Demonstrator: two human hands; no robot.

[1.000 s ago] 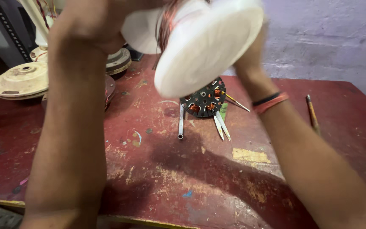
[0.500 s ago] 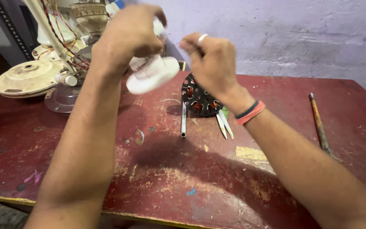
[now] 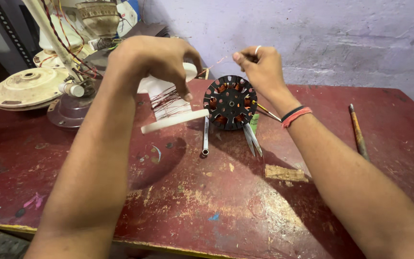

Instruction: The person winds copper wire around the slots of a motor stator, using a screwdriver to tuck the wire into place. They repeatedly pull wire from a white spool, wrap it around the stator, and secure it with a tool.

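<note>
My left hand [image 3: 152, 62] grips a white plastic spool [image 3: 168, 108] with a few turns of thin copper wire, held above the red table [image 3: 178, 201]. My right hand [image 3: 259, 67] pinches the thin wire's free end [image 3: 216, 62] between thumb and forefinger, up above a black round motor stator [image 3: 230, 101] with copper windings. The stator stands on the table between my two hands. A ring sits on one right finger, and bands wrap the right wrist.
A metal tube [image 3: 205, 136] and flat metal strips [image 3: 251, 138] lie by the stator. A long tool [image 3: 359, 132] lies at the right. White fan housings [image 3: 25, 88], a clear cover [image 3: 70, 111] and wired parts crowd the back left. A purple wall stands behind.
The spool has moved away from the camera and lower, down toward the table. My right hand has drawn the wire end out to the right, above the stator.
</note>
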